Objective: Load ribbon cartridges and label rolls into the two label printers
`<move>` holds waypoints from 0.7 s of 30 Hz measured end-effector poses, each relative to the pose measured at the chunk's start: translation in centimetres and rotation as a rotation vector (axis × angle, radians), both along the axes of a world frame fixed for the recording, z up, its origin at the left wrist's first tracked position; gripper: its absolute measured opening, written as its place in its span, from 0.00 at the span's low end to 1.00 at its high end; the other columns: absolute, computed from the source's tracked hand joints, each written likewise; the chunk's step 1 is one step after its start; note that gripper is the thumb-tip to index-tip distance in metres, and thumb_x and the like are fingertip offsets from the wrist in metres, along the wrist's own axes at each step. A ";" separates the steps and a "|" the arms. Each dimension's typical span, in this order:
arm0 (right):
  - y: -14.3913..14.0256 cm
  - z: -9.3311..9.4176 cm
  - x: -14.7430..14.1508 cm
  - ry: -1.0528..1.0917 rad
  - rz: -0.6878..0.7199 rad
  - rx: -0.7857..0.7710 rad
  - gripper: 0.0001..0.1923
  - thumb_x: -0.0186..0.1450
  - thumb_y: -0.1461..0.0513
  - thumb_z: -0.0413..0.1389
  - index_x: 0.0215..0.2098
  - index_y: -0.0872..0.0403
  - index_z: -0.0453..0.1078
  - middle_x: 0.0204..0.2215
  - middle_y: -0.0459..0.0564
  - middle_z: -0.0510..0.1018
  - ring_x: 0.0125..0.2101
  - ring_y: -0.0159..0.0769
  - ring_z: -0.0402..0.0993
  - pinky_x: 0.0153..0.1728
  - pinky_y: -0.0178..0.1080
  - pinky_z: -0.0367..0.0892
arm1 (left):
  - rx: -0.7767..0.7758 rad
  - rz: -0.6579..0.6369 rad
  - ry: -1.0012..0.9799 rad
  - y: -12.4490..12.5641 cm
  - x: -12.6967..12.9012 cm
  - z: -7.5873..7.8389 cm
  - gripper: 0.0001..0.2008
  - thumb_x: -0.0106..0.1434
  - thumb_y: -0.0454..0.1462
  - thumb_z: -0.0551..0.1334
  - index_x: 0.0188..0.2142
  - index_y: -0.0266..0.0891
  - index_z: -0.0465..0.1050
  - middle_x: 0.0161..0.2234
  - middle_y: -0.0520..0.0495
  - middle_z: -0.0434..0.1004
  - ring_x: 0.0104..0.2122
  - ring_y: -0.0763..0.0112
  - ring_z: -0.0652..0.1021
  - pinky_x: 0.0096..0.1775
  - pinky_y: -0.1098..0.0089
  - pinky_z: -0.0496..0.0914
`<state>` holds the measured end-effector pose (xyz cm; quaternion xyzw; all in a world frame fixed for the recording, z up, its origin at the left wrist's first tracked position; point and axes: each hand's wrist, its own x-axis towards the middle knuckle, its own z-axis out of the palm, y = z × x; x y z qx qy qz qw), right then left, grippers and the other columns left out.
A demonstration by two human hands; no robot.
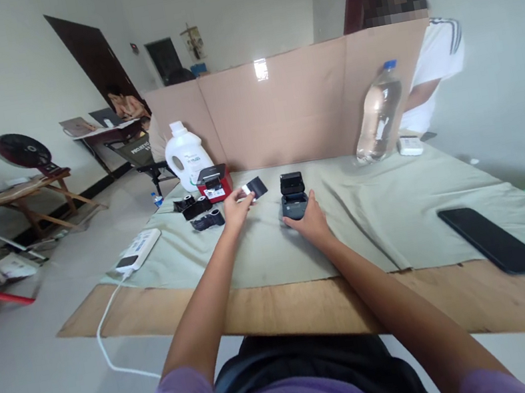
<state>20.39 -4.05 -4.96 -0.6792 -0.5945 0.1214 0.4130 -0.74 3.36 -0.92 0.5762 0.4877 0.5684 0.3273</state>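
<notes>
My left hand [237, 209] is closed on a small flat black-and-white piece [255, 189], which looks like a strip or label. It is held up over the cloth. My right hand [312, 220] wraps round the side of a small black box-like device [294, 208], which looks like a mini label printer. Its lid [291, 182] stands raised. To the left of my left hand lie several dark rolls or strips with white parts [197, 206]. Behind them is a red-and-black box [214, 183].
A white jug [187, 155] stands at the back left, a clear bottle [377, 115] at the back right. A black phone [496, 240] lies right, a white power strip [138, 249] left. Cardboard [278, 112] borders the table's rear. A person [438, 70] is behind it, right.
</notes>
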 end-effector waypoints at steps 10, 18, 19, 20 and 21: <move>0.2 -0.3 0.2 -0.009 0.013 0.020 0.64 0.53 0.43 0.63 0.73 0.66 0.38 0.62 0.73 0.66 0.62 0.61 0.62 0.60 0.54 0.59 | -0.036 0.308 0.431 -2.7 -6.6 -2.9 0.13 0.53 0.35 0.67 0.40 0.38 0.79 0.41 0.44 0.84 0.44 0.58 0.82 0.49 0.65 0.72; 0.3 -0.4 0.2 -0.027 0.017 0.030 0.62 0.53 0.44 0.64 0.72 0.66 0.40 0.62 0.74 0.65 0.61 0.61 0.63 0.59 0.55 0.59 | -0.132 0.291 0.476 -2.9 -7.3 -3.4 0.15 0.51 0.36 0.67 0.40 0.41 0.76 0.43 0.40 0.84 0.45 0.55 0.81 0.47 0.63 0.71; 0.3 -0.4 0.2 -0.026 0.016 0.035 0.62 0.53 0.44 0.64 0.72 0.66 0.40 0.62 0.74 0.65 0.61 0.61 0.63 0.59 0.55 0.59 | -0.138 0.316 0.444 -3.1 -7.4 -3.1 0.14 0.52 0.37 0.67 0.40 0.41 0.75 0.42 0.40 0.84 0.45 0.55 0.81 0.46 0.63 0.70; 0.3 -0.4 0.2 -0.024 0.016 0.039 0.62 0.53 0.44 0.64 0.72 0.66 0.40 0.61 0.74 0.65 0.61 0.61 0.63 0.59 0.55 0.59 | -0.132 0.362 0.414 -3.3 -7.7 -2.8 0.13 0.53 0.38 0.67 0.40 0.42 0.74 0.41 0.41 0.84 0.44 0.55 0.81 0.46 0.63 0.70; 0.3 -0.4 0.2 -0.023 0.015 0.042 0.62 0.53 0.45 0.64 0.72 0.65 0.40 0.61 0.74 0.65 0.61 0.61 0.63 0.59 0.55 0.59 | -0.112 0.430 0.393 -3.5 -7.9 -2.3 0.13 0.55 0.39 0.66 0.41 0.43 0.74 0.40 0.42 0.83 0.44 0.56 0.80 0.46 0.63 0.70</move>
